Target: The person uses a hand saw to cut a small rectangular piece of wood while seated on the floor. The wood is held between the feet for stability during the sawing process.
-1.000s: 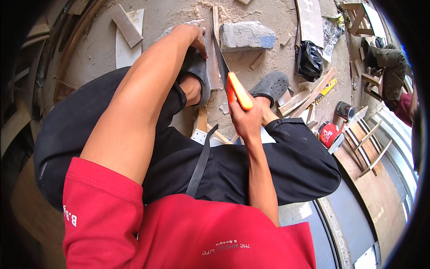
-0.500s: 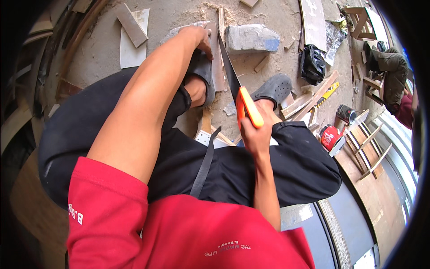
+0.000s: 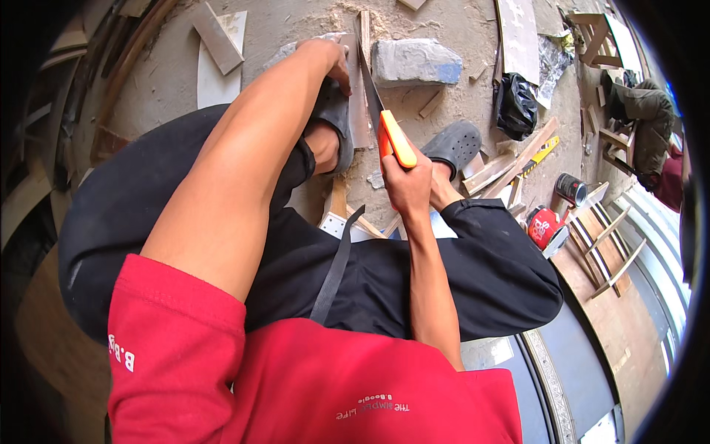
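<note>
My right hand (image 3: 409, 181) is closed round the orange and yellow handle of a handsaw (image 3: 398, 139). Its dark blade points away from me and runs along the right edge of a narrow wooden board (image 3: 361, 124). At the board's far part, my left hand (image 3: 333, 61) grips it from the left, fingers bent down over it; some fingertips are hidden. My left foot, in a grey clog (image 3: 333, 122), is against the board's left side. A grey, dusty block (image 3: 416, 62) lies just right of the blade, apart from my hands.
Sawdust and wood offcuts (image 3: 218, 38) litter the floor. My right clog (image 3: 454, 144) stands right of the saw. Farther right are a black plastic bag (image 3: 516, 107), a yellow-handled tool (image 3: 543, 154), a red can (image 3: 546, 228) and a dark can (image 3: 571, 189). Another person (image 3: 651, 122) sits at far right.
My right hand has pushed the handsaw forward, away from me and slightly left, along the board. My left hand and the board look unmoved.
</note>
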The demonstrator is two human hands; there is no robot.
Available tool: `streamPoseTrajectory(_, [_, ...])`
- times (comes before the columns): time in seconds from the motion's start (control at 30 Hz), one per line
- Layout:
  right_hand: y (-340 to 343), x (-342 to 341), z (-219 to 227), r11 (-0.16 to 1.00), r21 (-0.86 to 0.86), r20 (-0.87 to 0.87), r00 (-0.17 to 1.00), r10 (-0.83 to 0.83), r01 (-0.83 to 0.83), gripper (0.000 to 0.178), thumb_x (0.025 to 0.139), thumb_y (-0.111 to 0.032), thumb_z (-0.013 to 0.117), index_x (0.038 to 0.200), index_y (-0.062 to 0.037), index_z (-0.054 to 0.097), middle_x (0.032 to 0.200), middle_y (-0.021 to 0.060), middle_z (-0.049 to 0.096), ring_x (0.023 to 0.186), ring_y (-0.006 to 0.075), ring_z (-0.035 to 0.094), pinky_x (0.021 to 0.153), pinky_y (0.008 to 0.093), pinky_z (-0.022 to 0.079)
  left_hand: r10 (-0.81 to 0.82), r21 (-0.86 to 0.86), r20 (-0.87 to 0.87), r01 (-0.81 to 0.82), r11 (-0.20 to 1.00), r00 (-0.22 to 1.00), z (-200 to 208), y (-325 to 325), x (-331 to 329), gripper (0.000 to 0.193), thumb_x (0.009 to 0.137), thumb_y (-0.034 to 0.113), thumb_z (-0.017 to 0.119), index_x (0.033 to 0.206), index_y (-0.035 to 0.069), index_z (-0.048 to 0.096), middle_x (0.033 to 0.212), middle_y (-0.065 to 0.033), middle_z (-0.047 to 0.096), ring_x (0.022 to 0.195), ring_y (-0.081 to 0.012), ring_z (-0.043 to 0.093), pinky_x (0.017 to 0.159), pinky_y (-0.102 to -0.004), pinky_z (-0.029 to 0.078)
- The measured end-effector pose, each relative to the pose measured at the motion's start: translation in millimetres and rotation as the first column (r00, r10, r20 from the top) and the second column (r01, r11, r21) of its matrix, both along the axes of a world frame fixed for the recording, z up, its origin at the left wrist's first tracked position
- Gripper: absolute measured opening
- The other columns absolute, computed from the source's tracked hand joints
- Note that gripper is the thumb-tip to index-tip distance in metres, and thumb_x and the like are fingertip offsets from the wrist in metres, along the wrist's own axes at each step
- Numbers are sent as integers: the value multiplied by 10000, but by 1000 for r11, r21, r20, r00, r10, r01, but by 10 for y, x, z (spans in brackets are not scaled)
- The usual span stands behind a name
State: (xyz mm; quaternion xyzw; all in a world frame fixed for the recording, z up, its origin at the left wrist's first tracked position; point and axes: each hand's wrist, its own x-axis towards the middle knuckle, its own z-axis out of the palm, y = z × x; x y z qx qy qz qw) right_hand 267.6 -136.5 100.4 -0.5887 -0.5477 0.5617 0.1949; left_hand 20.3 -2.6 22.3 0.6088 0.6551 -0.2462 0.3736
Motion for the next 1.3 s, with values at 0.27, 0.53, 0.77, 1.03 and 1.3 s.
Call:
streamPoseTrajectory(0.27, [-120, 22, 229, 995, 54, 21, 996, 83, -84, 519, 805, -40, 577, 1316, 46, 552, 1047, 185, 697, 956, 164, 661, 866, 283, 490, 23, -21, -23, -24, 1000, 999, -145, -16, -53, 835, 555, 575, 832, 1246, 138, 662, 1305, -79, 629, 1169, -290, 618, 967, -420, 498])
streamPoseTrajectory(0.53, [-332, 311, 360, 999, -11, -43, 998, 46, -46, 517, 796, -48, 596, 1309, 6, 574, 997, 195, 702, 874, 172, 667, 823, 311, 505, 12, -17, -27, -13, 1000, 1000, -404, -47, -197, 1064, 552, 604, 811, 1428, 122, 444, 1484, -152, 348, 1285, -354, 489, 1038, -432, 446])
streamPoseTrajectory(0.77, [-238, 263, 343, 984, 134, 9, 993, 114, -114, 550, 778, -45, 605, 1325, -11, 566, 985, 244, 689, 861, 228, 704, 813, 326, 517, -84, -1, -23, 84, 996, 996, -26, -40, -88, 1169, 567, 631, 788, 1508, 101, 340, 1605, -176, 168, 1366, -384, 404, 1094, -438, 397])
streamPoseTrajectory(1.03, [1, 142, 292, 997, 30, 54, 996, 64, -66, 526, 789, -123, 625, 1302, -17, 580, 847, 286, 632, 724, 320, 678, 692, 364, 511, -92, -11, 5, 92, 996, 996, 16, -34, -12, 1167, 576, 635, 783, 1506, 89, 338, 1596, -217, 165, 1375, -400, 387, 1115, -431, 368])
streamPoseTrajectory(1.3, [27, 113, 374, 994, -22, 68, 992, 107, -106, 523, 790, -83, 613, 1302, 10, 575, 988, 234, 687, 862, 228, 687, 821, 307, 507, -100, 5, 14, 100, 995, 995, 9, 10, -13, 1136, 578, 623, 796, 1491, 91, 377, 1597, -209, 170, 1382, -422, 365, 1137, -419, 336])
